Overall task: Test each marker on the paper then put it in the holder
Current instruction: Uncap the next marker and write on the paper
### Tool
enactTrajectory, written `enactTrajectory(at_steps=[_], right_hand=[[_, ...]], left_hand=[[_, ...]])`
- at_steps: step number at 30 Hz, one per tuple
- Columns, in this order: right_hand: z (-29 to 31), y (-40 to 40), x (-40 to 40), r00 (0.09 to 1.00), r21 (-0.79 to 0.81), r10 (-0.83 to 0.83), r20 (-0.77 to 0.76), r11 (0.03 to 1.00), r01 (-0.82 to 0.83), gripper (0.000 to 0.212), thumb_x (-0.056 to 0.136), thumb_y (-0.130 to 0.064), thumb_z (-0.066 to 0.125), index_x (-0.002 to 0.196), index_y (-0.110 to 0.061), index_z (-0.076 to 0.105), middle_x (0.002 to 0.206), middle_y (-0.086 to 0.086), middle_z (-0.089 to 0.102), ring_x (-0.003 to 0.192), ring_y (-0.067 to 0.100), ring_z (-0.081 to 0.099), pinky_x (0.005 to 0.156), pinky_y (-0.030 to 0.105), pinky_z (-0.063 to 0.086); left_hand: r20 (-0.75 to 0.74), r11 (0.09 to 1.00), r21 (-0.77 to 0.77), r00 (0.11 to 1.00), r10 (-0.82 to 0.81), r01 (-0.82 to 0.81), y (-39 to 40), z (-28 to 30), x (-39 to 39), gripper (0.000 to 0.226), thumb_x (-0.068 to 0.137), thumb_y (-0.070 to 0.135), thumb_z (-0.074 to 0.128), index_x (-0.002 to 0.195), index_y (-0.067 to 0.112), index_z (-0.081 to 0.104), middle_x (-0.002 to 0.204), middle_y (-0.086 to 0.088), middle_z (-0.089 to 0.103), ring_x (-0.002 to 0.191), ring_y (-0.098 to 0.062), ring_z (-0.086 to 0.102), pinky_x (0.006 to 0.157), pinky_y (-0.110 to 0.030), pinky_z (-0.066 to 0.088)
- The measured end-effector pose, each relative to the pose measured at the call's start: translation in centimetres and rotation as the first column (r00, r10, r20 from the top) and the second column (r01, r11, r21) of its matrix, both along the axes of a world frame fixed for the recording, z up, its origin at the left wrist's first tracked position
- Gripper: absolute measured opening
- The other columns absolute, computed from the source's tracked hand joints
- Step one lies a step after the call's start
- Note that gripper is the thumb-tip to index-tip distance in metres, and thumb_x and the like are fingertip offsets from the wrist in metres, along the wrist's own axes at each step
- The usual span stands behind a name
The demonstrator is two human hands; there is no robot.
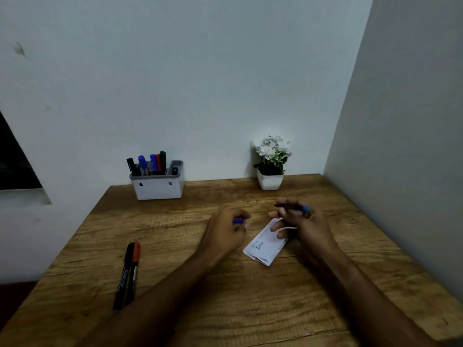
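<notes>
My right hand [302,222] holds a dark marker [292,207] with a blue end, lying sideways above the folded white paper [264,245] that bears some scribbles. My left hand [225,230] is curled round a small blue marker cap [238,220], just left of the paper. Two more markers, one black [124,274] and one red-capped [134,267], lie side by side on the table at the left. The white and grey holder [157,189] stands at the back left against the wall, with several markers upright in it.
A small white pot with white flowers [271,164] stands at the back right of the wooden table [225,309]. Walls close off the back and right sides. A dark window opening [15,166] is at the far left.
</notes>
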State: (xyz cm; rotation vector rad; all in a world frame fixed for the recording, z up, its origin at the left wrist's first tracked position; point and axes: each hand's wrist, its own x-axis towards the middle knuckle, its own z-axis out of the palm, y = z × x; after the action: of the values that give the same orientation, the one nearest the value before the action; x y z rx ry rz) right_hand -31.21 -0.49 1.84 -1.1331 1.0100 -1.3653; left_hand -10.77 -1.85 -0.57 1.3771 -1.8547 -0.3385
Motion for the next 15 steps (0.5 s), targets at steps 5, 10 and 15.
enactTrajectory(at_steps=[5, 10, 15], right_hand=[[-0.6, 0.2, -0.7, 0.975, -0.088, -0.042, -0.217, 0.996, 0.023, 0.020, 0.094, -0.018, 0.073, 0.096, 0.003, 0.074, 0.081, 0.019, 0.076, 0.053, 0.027, 0.055, 0.048, 0.032, 0.045], [-0.8, 0.5, -0.7, 0.936, -0.126, -0.063, -0.348, 0.992, 0.020, 0.007, 0.089, -0.005, 0.077, 0.088, 0.001, 0.073, 0.082, 0.016, 0.078, 0.073, 0.037, 0.073, 0.066, 0.042, 0.060], [-1.6, 0.3, -0.4, 0.874, -0.119, -0.022, -0.485, 0.992, -0.040, 0.017, 0.087, 0.002, 0.071, 0.088, -0.012, 0.082, 0.090, 0.005, 0.080, 0.090, 0.020, 0.077, 0.081, 0.037, 0.061]], left_hand=[[0.097, 0.974, 0.134, 0.976, -0.197, 0.183, 1.7, -1.0, -0.8, 0.040, 0.083, 0.039, 0.067, 0.119, 0.023, 0.063, 0.116, 0.014, 0.062, 0.110, -0.002, 0.053, 0.092, -0.025, 0.045], [0.184, 0.967, 0.152, 0.955, -0.231, 0.204, 2.1, -1.7, -0.9, 0.048, 0.079, 0.045, 0.067, 0.122, 0.031, 0.053, 0.125, 0.018, 0.051, 0.120, 0.000, 0.040, 0.098, -0.023, 0.037], [0.196, 0.970, 0.122, 0.953, -0.230, 0.209, 2.2, -1.9, -1.0, 0.046, 0.079, 0.044, 0.067, 0.120, 0.031, 0.051, 0.121, 0.019, 0.048, 0.117, 0.000, 0.039, 0.094, -0.022, 0.037]])
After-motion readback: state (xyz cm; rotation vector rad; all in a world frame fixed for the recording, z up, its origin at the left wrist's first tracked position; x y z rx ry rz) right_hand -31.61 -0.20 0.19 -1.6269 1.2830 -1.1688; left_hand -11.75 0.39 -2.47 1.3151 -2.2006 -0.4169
